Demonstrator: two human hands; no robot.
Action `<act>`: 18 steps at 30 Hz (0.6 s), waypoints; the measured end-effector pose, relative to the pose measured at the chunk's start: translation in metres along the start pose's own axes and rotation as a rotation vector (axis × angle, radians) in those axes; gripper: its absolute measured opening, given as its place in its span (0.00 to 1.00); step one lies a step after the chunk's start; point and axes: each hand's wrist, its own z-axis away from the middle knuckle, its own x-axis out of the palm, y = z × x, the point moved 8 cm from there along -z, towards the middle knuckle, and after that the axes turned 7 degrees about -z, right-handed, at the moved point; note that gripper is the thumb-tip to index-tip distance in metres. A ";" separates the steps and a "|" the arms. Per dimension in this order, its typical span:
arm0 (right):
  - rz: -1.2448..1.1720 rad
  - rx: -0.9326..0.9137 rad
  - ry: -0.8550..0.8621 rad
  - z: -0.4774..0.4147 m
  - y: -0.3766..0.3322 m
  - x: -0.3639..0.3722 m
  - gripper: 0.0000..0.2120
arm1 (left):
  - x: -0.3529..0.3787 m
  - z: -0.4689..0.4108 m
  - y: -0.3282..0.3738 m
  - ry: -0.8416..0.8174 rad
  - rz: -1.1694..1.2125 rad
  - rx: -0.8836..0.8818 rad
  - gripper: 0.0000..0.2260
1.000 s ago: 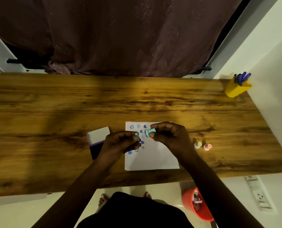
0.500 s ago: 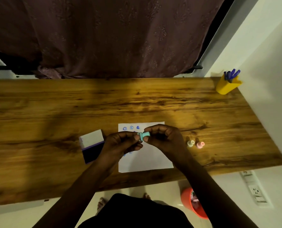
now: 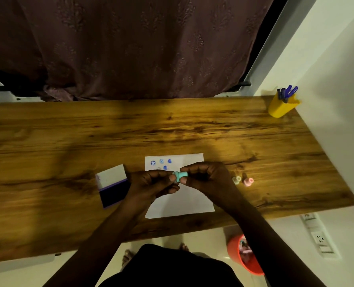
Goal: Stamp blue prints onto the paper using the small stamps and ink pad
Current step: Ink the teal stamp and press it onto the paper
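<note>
A small teal stamp (image 3: 180,176) is pinched between the fingertips of my left hand (image 3: 154,183) and my right hand (image 3: 206,177), held just above the white paper (image 3: 180,201). Several blue prints (image 3: 161,162) show at the paper's far left corner; the hands hide others. The open ink pad (image 3: 112,186), white lid up and dark pad toward me, lies left of the paper beside my left hand. A pale cream stamp (image 3: 236,180) and a pink stamp (image 3: 248,180) lie on the table right of the paper.
A wooden table (image 3: 130,131) runs to a white wall on the right. A yellow pen cup (image 3: 282,105) stands at the far right corner. An orange bin (image 3: 237,253) sits on the floor below the near edge. A dark curtain hangs behind.
The two teal pieces, held apart a second ago, are now together as one stamp between both hands. The view has shifted a little.
</note>
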 end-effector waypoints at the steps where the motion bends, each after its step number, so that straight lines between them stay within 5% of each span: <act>1: 0.011 0.006 -0.003 0.000 0.001 -0.001 0.13 | 0.001 0.000 0.000 -0.005 0.003 0.001 0.12; 18: -0.018 0.098 0.005 0.009 0.011 -0.023 0.07 | 0.028 -0.008 0.001 -0.065 -0.068 0.036 0.14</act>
